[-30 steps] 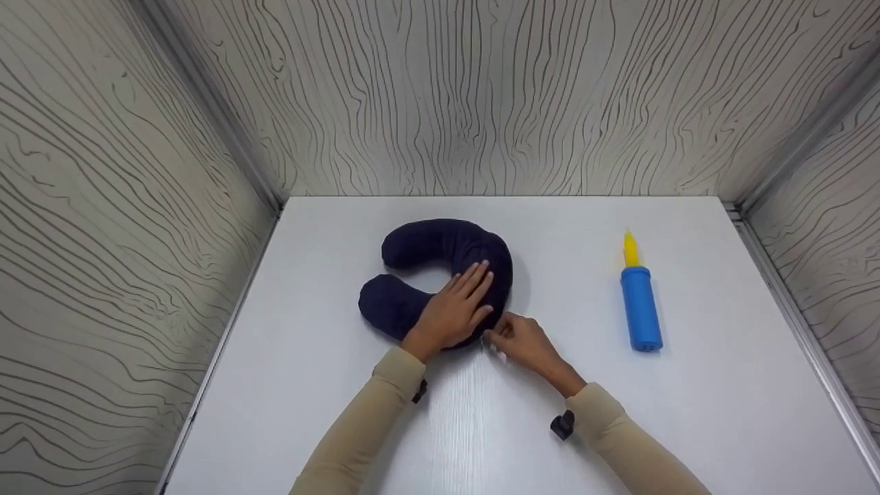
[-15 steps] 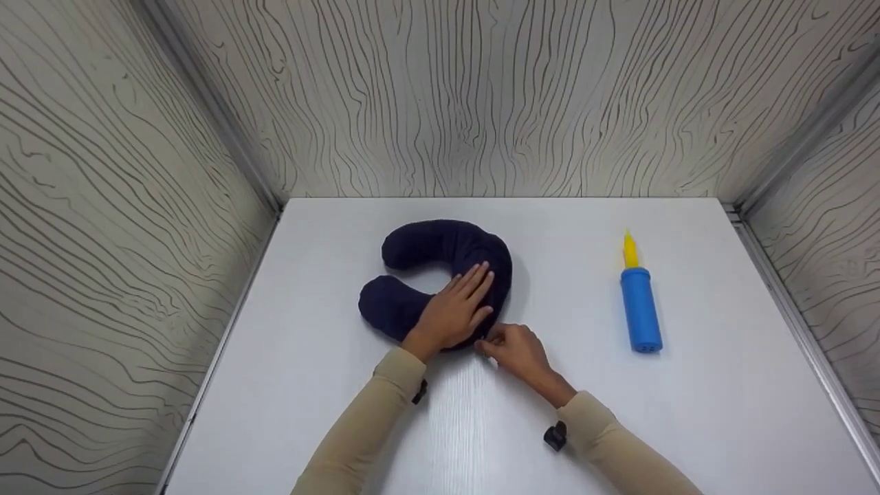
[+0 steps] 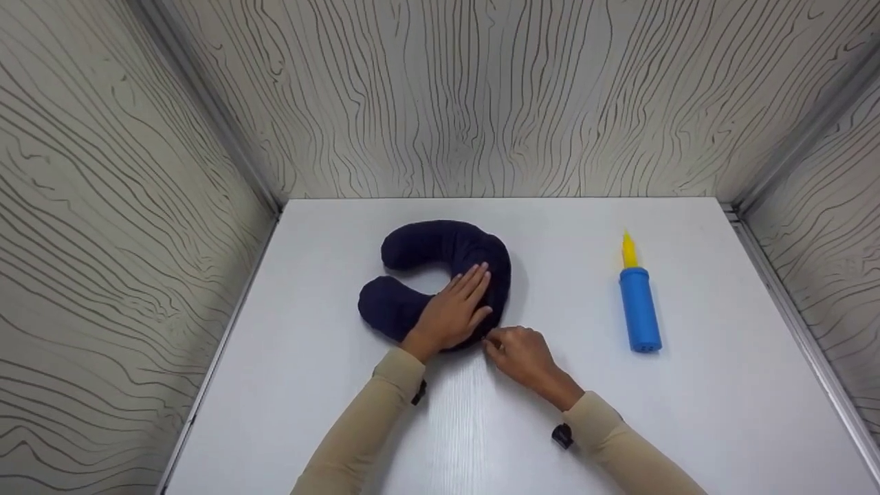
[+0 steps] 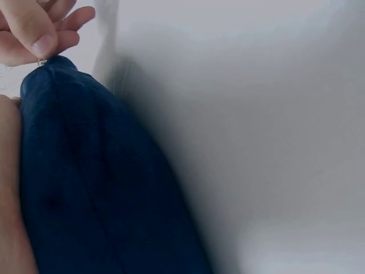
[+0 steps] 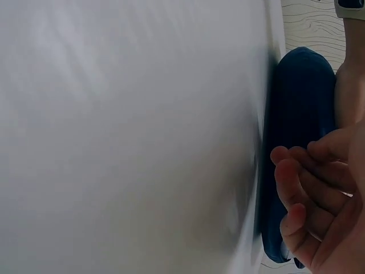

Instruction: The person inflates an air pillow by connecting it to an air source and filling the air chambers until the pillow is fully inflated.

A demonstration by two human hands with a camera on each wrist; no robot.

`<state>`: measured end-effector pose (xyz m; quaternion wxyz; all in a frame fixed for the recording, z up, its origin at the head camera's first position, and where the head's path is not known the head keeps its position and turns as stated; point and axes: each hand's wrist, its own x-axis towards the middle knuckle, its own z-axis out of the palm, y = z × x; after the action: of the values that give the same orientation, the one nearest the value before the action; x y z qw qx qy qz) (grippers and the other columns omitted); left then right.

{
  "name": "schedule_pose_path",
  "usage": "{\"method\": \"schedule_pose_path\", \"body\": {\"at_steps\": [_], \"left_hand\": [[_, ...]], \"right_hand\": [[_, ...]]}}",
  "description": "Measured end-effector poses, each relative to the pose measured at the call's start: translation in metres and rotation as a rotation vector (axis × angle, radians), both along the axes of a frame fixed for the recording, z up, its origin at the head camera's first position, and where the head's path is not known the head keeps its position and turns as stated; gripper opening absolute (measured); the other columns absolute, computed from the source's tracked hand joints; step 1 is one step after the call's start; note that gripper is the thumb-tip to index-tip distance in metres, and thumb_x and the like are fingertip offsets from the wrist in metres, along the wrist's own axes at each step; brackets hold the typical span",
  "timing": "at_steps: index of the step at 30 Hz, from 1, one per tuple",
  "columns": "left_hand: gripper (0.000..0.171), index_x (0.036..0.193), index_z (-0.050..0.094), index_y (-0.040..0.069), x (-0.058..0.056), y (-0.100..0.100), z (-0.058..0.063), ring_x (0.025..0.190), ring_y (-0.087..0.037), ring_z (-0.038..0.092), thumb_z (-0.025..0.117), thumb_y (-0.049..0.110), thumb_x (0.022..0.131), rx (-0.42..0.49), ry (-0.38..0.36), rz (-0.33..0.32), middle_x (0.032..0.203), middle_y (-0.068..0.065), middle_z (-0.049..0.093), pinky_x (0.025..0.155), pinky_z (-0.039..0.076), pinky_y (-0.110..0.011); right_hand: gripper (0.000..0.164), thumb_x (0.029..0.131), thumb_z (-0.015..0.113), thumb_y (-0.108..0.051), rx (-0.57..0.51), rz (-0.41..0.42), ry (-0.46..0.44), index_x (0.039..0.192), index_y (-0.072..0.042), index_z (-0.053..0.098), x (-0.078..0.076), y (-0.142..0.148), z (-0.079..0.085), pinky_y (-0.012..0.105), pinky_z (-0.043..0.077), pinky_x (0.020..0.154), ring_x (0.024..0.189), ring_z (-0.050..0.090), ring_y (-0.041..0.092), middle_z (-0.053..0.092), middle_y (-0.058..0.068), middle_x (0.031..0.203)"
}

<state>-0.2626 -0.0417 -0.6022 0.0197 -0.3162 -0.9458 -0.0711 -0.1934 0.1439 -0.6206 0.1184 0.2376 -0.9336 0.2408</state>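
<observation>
A dark blue U-shaped neck pillow [image 3: 416,244] lies on the white table, its opening facing left. My left hand [image 3: 452,311] rests flat on its near right part with the fingers stretched out. At the pillow's near right edge, my right hand [image 3: 524,354] pinches a small silvery zipper pull [image 4: 41,63] between thumb and forefinger. The left wrist view has this pull right at the pillow's tip [image 4: 63,71]. In the right wrist view the other fingers [image 5: 293,220] of that hand curl loosely beside the blue fabric.
A blue hand pump [image 3: 640,309] with a yellow nozzle [image 3: 630,251] lies on the right side of the white table [image 3: 289,385]. Wood-grain patterned panels [image 3: 481,96] rise behind the table and at both sides.
My right hand has moved slightly toward me along the pillow's edge, then a little right, still pinching there. The left hand, pillow and pump have stayed in place.
</observation>
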Motion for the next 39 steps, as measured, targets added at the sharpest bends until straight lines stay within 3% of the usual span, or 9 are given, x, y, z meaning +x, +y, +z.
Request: {"method": "schedule_pose_path", "body": {"at_steps": [16, 39], "left_hand": [[0.067, 0.171, 0.015, 0.011, 0.002, -0.001, 0.000, 0.168, -0.019, 0.012, 0.028, 0.047, 0.116, 0.015, -0.016, -0.008, 0.181, -0.003, 0.011, 0.136, 0.019, -0.038], [0.067, 0.171, 0.015, 0.010, 0.001, -0.001, -0.001, 0.168, -0.020, 0.012, 0.027, 0.047, 0.117, 0.027, -0.004, -0.023, 0.180, -0.005, 0.012, 0.136, 0.020, -0.039]], "right_hand": [[0.006, 0.090, 0.081, -0.011, -0.013, -0.025, 0.107, 0.084, -0.009, 0.083, -0.013, 0.019, 0.002, 0.038, 0.059, 0.058, 0.066, 0.073, 0.020, 0.077, 0.002, 0.076], [0.007, 0.090, 0.083, -0.010, -0.020, -0.101, 0.125, 0.085, -0.006, 0.084, -0.044, 0.036, -0.001, 0.045, 0.062, 0.062, 0.069, 0.076, 0.026, 0.078, 0.006, 0.077]]}}
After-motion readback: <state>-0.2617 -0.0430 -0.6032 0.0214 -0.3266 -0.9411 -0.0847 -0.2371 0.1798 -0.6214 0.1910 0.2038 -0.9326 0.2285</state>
